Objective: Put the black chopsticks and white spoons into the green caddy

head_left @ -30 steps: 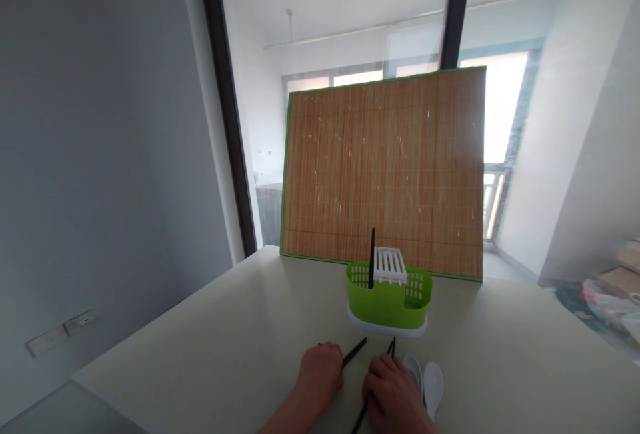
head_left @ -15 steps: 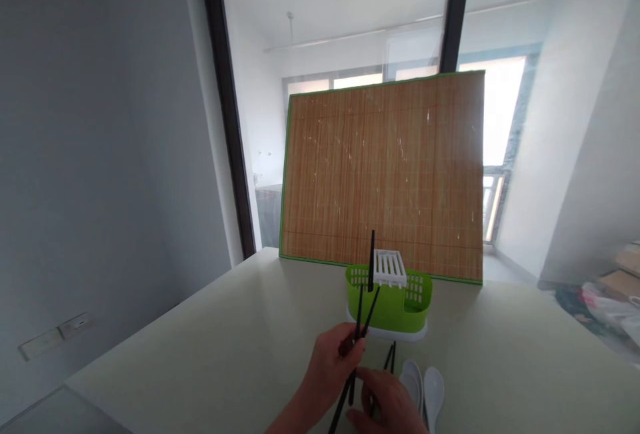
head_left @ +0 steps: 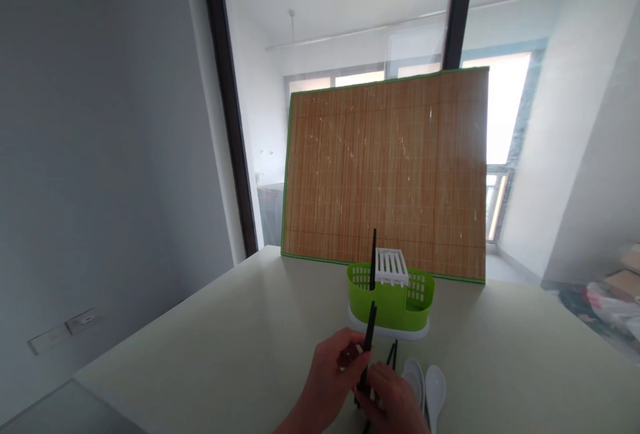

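Black chopsticks lie close together in my left hand, whose thumb and fingers pinch them. Lower down, my right hand also has its fingers closed on these chopsticks. Just beyond the hands stands a green utensil basket on a white base, with a white slatted rack on top. One black chopstick or a pair stands upright in its left compartment. More black chopsticks lie on the table, partly hidden by my right hand. White spoons lie to the right of that hand.
A bamboo mat with green edging stands upright behind the basket. The pale table extends to both sides. A glass partition with a dark frame rises beyond it, and bags and boxes sit at the far right.
The chopsticks in my hands, spread and crossing before, are now drawn together into a narrow bundle. My right hand has closed in on their lower part. The view has shifted slightly.
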### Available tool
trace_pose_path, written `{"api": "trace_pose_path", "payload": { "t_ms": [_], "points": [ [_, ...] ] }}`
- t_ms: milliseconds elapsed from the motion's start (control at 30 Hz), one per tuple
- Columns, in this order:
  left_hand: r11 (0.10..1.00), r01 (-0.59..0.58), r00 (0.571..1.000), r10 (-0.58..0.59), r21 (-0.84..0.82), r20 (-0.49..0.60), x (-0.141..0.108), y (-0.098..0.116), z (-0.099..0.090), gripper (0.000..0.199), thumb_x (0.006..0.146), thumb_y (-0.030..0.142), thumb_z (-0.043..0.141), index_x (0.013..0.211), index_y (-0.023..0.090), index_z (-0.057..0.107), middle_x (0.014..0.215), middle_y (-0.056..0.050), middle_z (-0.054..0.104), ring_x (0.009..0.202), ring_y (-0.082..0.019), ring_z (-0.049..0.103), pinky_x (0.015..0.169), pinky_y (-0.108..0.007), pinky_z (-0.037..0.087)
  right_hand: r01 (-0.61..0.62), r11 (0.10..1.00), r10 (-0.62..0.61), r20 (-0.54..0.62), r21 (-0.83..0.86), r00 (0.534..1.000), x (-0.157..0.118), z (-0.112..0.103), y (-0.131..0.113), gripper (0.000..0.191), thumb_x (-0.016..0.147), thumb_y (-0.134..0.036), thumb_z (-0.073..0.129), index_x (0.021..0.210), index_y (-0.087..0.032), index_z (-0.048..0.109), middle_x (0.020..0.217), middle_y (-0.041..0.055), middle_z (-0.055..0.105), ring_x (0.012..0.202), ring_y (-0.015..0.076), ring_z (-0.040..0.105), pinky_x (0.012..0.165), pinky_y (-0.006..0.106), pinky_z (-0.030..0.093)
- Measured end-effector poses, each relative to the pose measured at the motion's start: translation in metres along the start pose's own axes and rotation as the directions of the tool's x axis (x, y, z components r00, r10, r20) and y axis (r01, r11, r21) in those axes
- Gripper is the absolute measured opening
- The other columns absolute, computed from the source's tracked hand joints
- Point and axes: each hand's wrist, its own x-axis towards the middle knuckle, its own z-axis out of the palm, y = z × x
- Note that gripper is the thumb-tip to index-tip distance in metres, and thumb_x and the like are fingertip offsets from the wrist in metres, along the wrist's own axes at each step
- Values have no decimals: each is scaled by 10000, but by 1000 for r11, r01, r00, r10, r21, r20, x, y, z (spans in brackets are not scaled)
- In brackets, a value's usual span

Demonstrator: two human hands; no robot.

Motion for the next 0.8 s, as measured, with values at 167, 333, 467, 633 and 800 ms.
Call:
{"api": "trace_pose_path", "payload": {
  "t_ms": [167,333,467,633,800],
  "points": [
    [996,38,997,-43,81,59,-3,-8,-8,175,783,309,564,855,181,659,777,-8,615,529,-76,501,453,-169,429,-8,998,15,129,-56,991,0,3,3,122,706,-102,559,736,-216,527,749,-4,611,781,175,551,647,225,397],
    [968,-86,996,86,237,10,1,4,-19,132,777,283,588,813,206,688,790,-4,663,700,-117,576,620,-182,471,-2,996,16,147,-91,989,-1,2,7,125,697,-122,574,782,-211,549,780,2,620,793,187,552,677,250,404],
    [967,-138,973,172,213,-155,31,32,-42,234,784,380,584,829,172,682,806,-20,680,621,-113,574,573,-201,482,1,999,2,80,-41,997,-2,-2,9,334,723,-122,555,1037,-235,545,811,-13,631,797,182,563,778,293,393],
    [938,-248,881,323,244,-345,104,59,-65,328,764,439,597,904,155,682,815,-32,691,646,-137,616,588,-238,512,29,998,-28,19,-59,999,1,-7,9,289,736,-121,541,992,-252,565,767,-22,632,762,173,571,717,270,391],
    [874,-175,917,313,454,-248,172,42,-57,311,798,390,579,950,136,676,884,-70,699,780,-164,642,715,-279,510,129,982,-123,54,-137,991,4,-1,16,308,688,-113,576,962,-254,572,739,-38,647,724,167,586,674,258,383]
  ]
}}
